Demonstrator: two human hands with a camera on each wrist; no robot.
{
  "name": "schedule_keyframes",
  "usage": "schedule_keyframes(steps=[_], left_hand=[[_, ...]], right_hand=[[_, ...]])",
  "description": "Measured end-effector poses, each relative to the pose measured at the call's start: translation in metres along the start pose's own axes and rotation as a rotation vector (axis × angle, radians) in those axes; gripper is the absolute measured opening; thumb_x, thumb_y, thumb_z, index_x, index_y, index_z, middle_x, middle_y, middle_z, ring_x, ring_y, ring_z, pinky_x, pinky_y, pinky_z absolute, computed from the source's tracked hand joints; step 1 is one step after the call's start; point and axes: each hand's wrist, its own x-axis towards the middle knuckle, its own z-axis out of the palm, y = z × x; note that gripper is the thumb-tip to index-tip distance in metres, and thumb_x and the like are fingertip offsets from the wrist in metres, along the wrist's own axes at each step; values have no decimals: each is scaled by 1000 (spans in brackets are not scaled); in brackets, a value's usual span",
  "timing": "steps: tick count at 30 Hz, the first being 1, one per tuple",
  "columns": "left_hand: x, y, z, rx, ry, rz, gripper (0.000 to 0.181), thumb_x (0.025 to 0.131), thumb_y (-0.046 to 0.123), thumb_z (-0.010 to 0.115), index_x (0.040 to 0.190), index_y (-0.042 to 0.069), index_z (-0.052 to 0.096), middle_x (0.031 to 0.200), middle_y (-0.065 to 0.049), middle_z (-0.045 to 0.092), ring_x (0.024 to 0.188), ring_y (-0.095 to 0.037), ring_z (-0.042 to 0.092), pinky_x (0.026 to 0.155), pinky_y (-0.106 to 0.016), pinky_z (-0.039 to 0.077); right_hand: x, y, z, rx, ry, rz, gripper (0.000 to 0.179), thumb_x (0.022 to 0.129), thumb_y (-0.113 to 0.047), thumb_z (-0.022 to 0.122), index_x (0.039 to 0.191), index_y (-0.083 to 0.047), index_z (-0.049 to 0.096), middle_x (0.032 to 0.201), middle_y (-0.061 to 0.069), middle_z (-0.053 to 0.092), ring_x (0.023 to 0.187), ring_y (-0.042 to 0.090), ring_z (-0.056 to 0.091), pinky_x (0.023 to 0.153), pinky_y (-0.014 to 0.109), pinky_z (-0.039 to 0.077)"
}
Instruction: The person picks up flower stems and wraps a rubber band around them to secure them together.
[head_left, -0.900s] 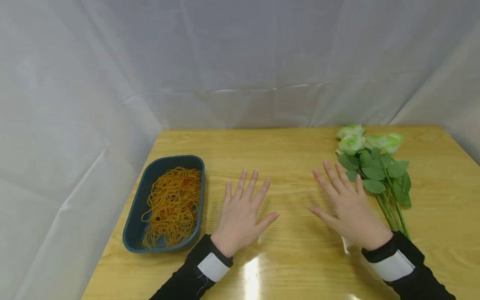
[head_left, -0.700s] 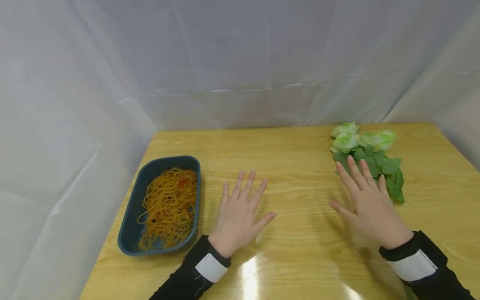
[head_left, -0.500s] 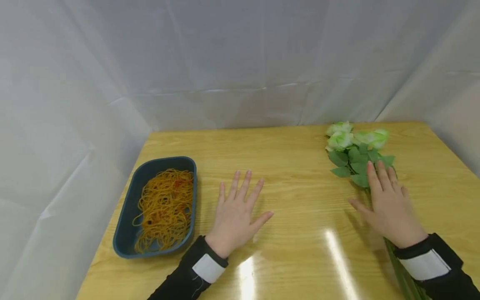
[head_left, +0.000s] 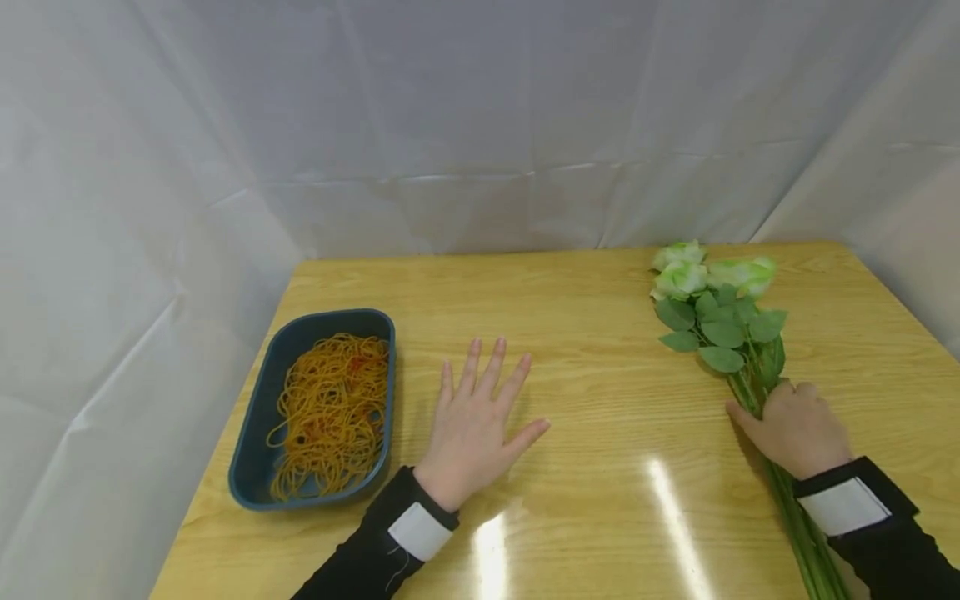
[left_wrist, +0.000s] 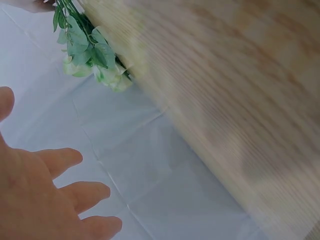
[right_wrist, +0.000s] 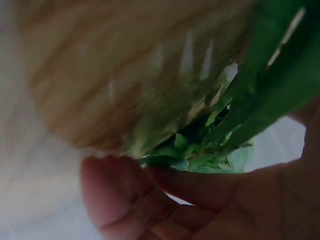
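My right hand (head_left: 798, 429) curls around the green stems (head_left: 798, 521) of a bunch of pale green-white roses (head_left: 678, 279), lying on the table at the right with its blooms toward the back. In the right wrist view, bent fingers (right_wrist: 120, 195) lie close to the stems (right_wrist: 270, 85) and leaves. My left hand (head_left: 472, 433) is spread palm down over the middle of the table and holds nothing. Whether it touches the tabletop cannot be told. The left wrist view shows its fingers apart, with the roses (left_wrist: 110, 77) beyond.
Left of the left hand stands a dark blue tub (head_left: 258, 433) with a tangle of yellow-brown rubber bands (head_left: 330, 417), some red, inside. The wooden table (head_left: 570, 333) ends at the back against a white sheet (head_left: 480, 125).
My right hand has moved right onto the rose stems, and its spread fingers have curled around them. The left hand keeps its pose. The view has shifted slightly right.
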Motion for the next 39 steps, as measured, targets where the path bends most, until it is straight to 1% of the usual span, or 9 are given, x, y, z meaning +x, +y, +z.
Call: schedule_keyframes(steps=[2, 6, 13, 16, 21, 25, 28, 33, 39], left_hand=[[0, 0, 0, -7, -8, 0, 77, 99, 69, 37, 161, 26, 22, 169, -11, 11, 158, -39, 6, 121, -70, 14], [1, 1, 1, -19, -9, 0, 77, 99, 68, 38, 161, 25, 24, 169, -11, 11, 157, -40, 6, 121, -70, 14], [2, 1, 2, -118, -37, 24, 75, 100, 64, 40, 161, 21, 26, 167, -16, 17, 155, -45, 13, 118, -70, 22], [3, 2, 3, -274, -92, 27, 74, 103, 59, 40, 160, 16, 26, 166, -19, 22, 152, -48, 18, 119, -67, 24], [5, 3, 5, -617, -205, -6, 70, 106, 54, 38, 159, 11, 28, 164, -16, 30, 151, -44, 27, 122, -59, 26], [7, 5, 5, -847, -262, -11, 66, 107, 50, 37, 158, 8, 31, 161, -16, 38, 148, -35, 37, 122, -52, 32], [8, 7, 2, -1024, -296, 11, 62, 109, 43, 37, 156, 3, 32, 156, -21, 43, 145, -36, 42, 121, -51, 34], [9, 17, -2, -1282, -397, 15, 56, 110, 31, 32, 152, -5, 32, 151, -28, 46, 143, -43, 43, 119, -56, 35], [8, 30, 1, -1438, -546, -88, 56, 110, 37, 29, 151, -2, 37, 149, -24, 51, 140, -41, 48, 118, -54, 38]], right_hand=[[2, 0, -1, 37, -51, -4, 62, 102, -39, 54, 55, 2, 49, 61, 23, 49, 53, 32, 51, 45, 40, 44], [4, -1, 0, 117, -72, -37, 54, 100, -25, 54, 50, -13, 40, 50, -2, 37, 44, 14, 39, 42, 28, 32], [19, -4, -6, 195, -157, -30, 42, 90, -15, 65, 56, -13, 39, 54, -4, 35, 48, 13, 39, 45, 26, 32], [27, -1, -8, 217, -220, -21, 42, 89, -21, 68, 58, -14, 41, 54, -3, 38, 47, 13, 42, 45, 26, 36], [34, 8, -11, 334, -338, -44, 37, 95, -25, 63, 66, -11, 45, 56, -2, 43, 47, 12, 48, 46, 29, 46], [38, 12, -9, 654, -484, -52, 27, 104, -15, 47, 86, 4, 54, 64, 1, 58, 55, 15, 63, 57, 34, 59], [38, 10, -5, 911, -572, -90, 31, 107, -9, 34, 100, 16, 51, 74, 6, 68, 65, 16, 72, 69, 37, 64], [38, 3, 0, 1051, -541, -210, 41, 110, -12, 27, 103, 20, 53, 80, 3, 73, 74, 13, 75, 72, 32, 63], [38, -6, 0, 1264, -541, -201, 41, 111, -18, 30, 95, 2, 62, 84, -1, 70, 75, 9, 70, 69, 25, 60]])
